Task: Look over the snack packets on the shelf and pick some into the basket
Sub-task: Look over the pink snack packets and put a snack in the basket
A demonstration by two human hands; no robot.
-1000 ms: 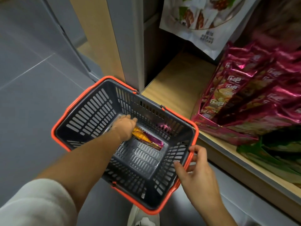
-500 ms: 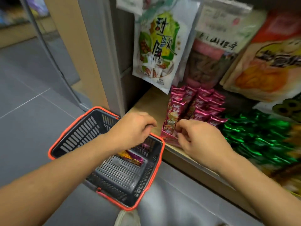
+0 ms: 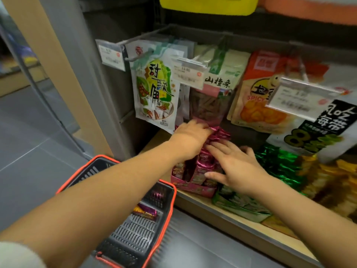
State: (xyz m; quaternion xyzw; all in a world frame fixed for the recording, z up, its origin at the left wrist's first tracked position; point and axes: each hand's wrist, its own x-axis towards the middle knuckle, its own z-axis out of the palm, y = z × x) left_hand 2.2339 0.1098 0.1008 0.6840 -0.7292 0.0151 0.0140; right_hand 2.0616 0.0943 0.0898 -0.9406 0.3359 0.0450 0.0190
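Two hands are placed on the upright packets [image 3: 220, 134]: right hand [image 3: 232, 165] spread flat, left hand [image 3: 190, 134] curled over their tops, grip not discernible; basket [image 3: 174, 192] is seen at 7 o'clock.

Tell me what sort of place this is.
Most likely a shop's snack aisle: snack bags hang behind clipped price tags, boxed packets line the shelf, and a red-rimmed shopping basket sits below.
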